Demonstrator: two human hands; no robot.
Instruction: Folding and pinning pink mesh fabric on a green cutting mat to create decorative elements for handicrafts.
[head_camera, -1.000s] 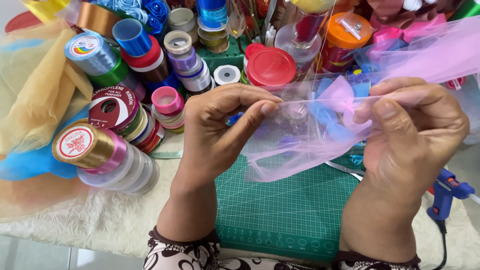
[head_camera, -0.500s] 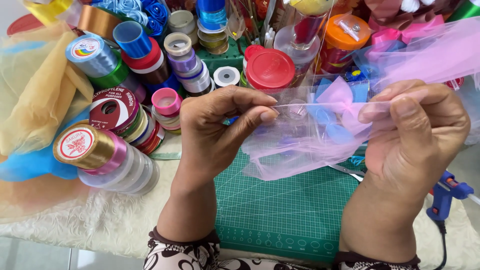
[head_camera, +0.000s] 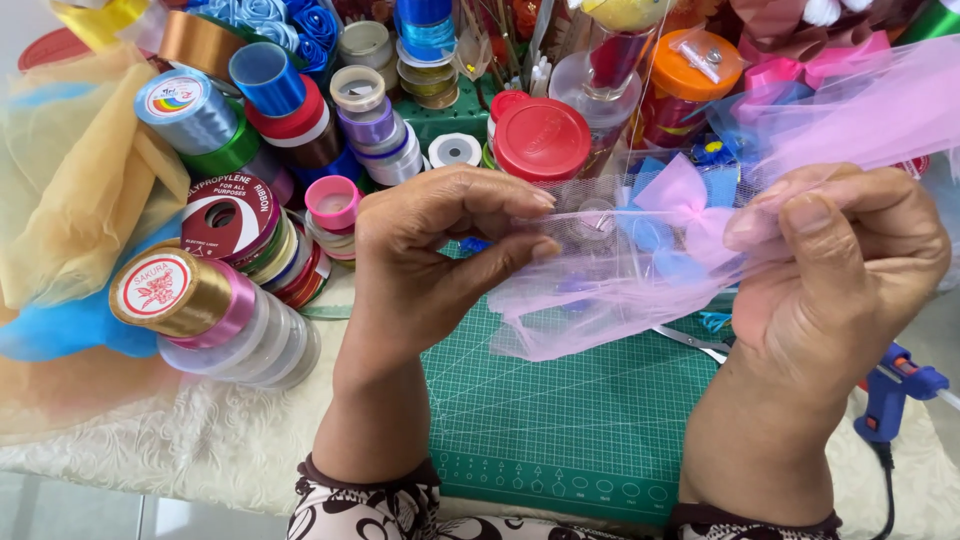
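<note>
- Both hands are up over the green cutting mat (head_camera: 590, 420), with a strip of pink tulle (head_camera: 620, 290) stretched between them.
- Left hand (head_camera: 430, 260): grip together, thumb and fingertips clamped on the tulle's left end.
- Right hand (head_camera: 840, 270): grip clamped too, thumb pressed over the fingers on the right end of the net, which trails away toward the table's far right corner.
- The tulle is sheer, pale pink, finely meshed; you can see straight through it to the mat and the clutter behind.
- Its top edge is pulled taut and nearly level, while the lower part sags in loose folds just above the mat.
- Near the right hand the net bunches into a gathered, denser pink knot.
- Behind the tulle, a red-lidded jar (head_camera: 543, 140) stands toward the table's far edge.
- Along the left side, ribbon spools (head_camera: 230, 250) lie heaped in gold, pink, blue and red.
- Yellow netting (head_camera: 70, 190) lies piled at the left edge.
- A blue glue gun (head_camera: 895, 395) lies near the right edge, just beside the right wrist.
</note>
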